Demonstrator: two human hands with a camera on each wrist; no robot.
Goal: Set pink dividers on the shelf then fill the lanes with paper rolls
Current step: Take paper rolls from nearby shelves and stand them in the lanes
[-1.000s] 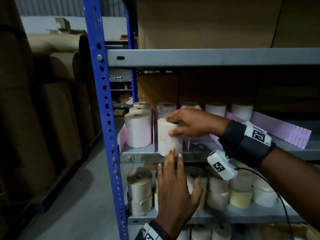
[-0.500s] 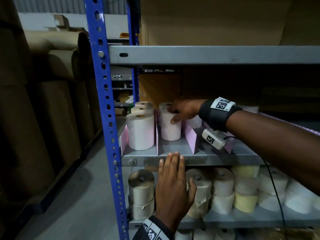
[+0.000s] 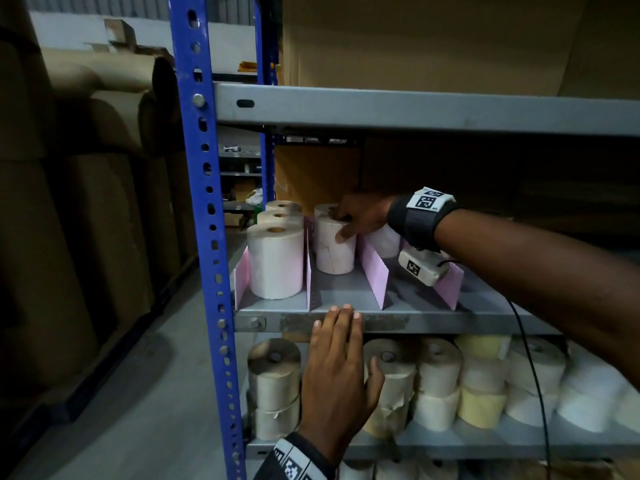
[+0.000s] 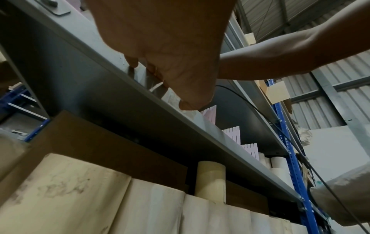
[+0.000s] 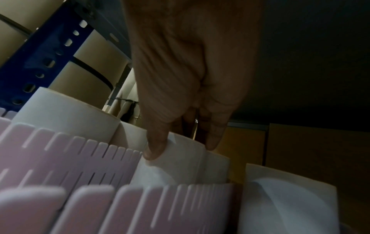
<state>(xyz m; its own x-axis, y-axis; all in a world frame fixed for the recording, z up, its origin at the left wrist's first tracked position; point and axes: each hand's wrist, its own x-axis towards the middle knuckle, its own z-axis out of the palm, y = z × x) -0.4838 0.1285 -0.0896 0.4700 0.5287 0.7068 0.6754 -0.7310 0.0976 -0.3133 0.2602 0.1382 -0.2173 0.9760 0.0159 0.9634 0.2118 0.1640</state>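
Right hand on a roll in the second lane.
My right hand [image 3: 360,216] grips the roll [image 3: 334,247] from above, between two dividers [image 3: 374,271]; my left hand [image 3: 337,372] lies flat and relaxed against the shelf [image 3: 433,320] edge.

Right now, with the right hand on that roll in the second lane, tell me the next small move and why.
Probably let go and draw the right hand back. The paper roll it grips already stands upright between two pink dividers, close against another roll behind, and the lane's front is bare for the next one.
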